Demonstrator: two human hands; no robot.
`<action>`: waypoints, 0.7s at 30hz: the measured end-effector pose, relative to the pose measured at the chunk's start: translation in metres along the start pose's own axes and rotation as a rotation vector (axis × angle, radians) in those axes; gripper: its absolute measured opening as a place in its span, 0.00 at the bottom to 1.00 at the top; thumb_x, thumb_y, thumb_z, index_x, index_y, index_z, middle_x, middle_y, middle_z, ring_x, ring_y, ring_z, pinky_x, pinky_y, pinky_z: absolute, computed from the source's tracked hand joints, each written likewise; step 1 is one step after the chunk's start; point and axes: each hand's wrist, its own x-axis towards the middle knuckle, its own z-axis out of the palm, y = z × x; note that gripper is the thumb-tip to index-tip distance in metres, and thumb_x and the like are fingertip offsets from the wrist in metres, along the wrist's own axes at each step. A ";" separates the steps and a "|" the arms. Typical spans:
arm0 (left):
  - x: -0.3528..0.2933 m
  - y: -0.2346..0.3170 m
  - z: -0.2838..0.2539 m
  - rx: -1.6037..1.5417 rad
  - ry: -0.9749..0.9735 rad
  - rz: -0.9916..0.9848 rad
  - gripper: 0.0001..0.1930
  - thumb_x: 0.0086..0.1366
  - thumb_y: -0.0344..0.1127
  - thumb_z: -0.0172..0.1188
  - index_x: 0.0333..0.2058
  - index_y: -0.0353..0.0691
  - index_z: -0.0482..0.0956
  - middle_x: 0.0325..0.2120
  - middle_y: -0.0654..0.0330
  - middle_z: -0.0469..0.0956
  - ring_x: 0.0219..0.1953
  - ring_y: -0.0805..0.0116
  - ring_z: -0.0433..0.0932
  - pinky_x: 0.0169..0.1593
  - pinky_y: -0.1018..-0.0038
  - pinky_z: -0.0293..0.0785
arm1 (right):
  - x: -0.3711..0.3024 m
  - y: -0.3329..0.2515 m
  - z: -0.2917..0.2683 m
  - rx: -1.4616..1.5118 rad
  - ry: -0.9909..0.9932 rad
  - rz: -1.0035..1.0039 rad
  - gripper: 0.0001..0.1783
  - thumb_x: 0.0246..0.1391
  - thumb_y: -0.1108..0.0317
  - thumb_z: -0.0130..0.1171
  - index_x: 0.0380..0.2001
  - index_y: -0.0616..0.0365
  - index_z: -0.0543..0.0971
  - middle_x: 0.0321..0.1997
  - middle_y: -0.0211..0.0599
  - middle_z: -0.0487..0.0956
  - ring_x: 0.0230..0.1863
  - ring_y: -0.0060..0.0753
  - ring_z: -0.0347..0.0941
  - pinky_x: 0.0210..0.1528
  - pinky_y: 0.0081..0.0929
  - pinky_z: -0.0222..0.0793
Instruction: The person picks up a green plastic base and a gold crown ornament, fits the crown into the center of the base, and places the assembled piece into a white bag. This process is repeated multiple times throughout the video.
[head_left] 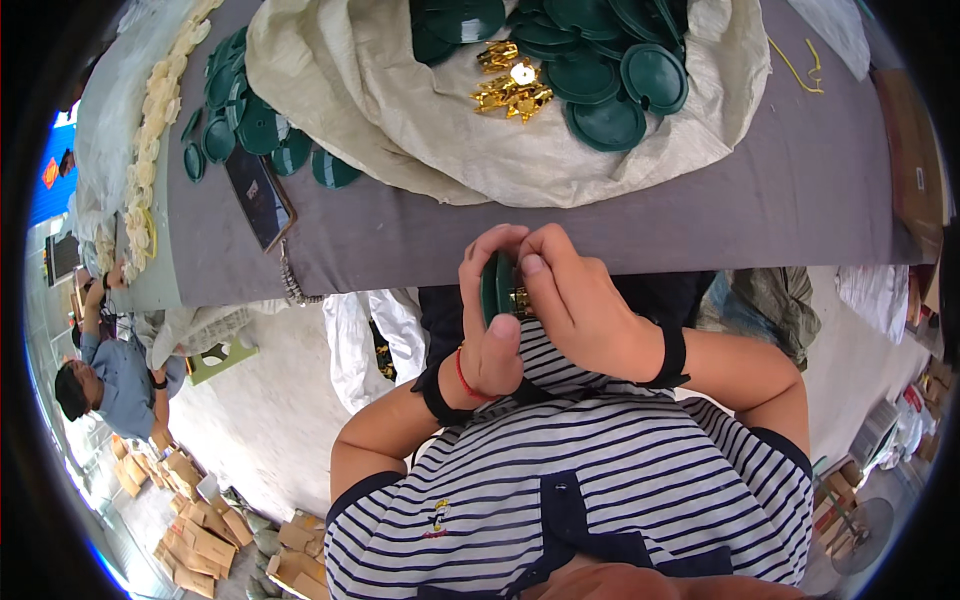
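Observation:
Just off the table's near edge, my left hand [478, 325] is closed round a dark green disc [492, 288], held on edge with its face turned to the right. My right hand [592, 310] presses against that face with bent fingers. A bit of a gold metal clip [521, 301] shows between the disc and the right fingers; most of it is hidden. Beyond my hands, a whitish woven sack [370, 110] lies spread on the table. On it are a small heap of gold clips [512, 92] and many green discs [582, 76].
More green discs [258, 125] lie left of the sack, beside a phone [260, 202] with a beaded strap [290, 278]. Yellow ties [800, 72] lie at the far right of the grey tabletop [690, 235]. A co-worker [120, 375] is at the left, above cardboard boxes [195, 545].

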 end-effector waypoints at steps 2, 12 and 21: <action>0.001 -0.003 -0.004 0.042 -0.045 0.001 0.42 0.63 0.64 0.43 0.61 0.30 0.52 0.43 0.55 0.66 0.45 0.70 0.67 0.52 0.74 0.62 | -0.001 0.003 -0.002 0.057 -0.018 0.065 0.08 0.63 0.69 0.41 0.37 0.64 0.63 0.21 0.53 0.74 0.24 0.59 0.72 0.27 0.45 0.66; -0.007 -0.022 -0.008 0.113 -0.069 0.158 0.43 0.63 0.61 0.43 0.63 0.29 0.50 0.54 0.46 0.62 0.41 0.71 0.68 0.49 0.73 0.65 | -0.004 0.000 -0.002 0.212 -0.071 0.322 0.14 0.65 0.63 0.39 0.39 0.66 0.66 0.30 0.57 0.76 0.33 0.58 0.74 0.37 0.42 0.68; -0.023 -0.007 -0.049 0.164 -0.010 0.042 0.37 0.63 0.56 0.46 0.60 0.31 0.55 0.59 0.43 0.58 0.53 0.60 0.64 0.56 0.67 0.60 | 0.010 0.000 0.005 0.255 -0.268 0.327 0.16 0.65 0.59 0.45 0.37 0.65 0.68 0.27 0.46 0.75 0.28 0.36 0.73 0.31 0.32 0.67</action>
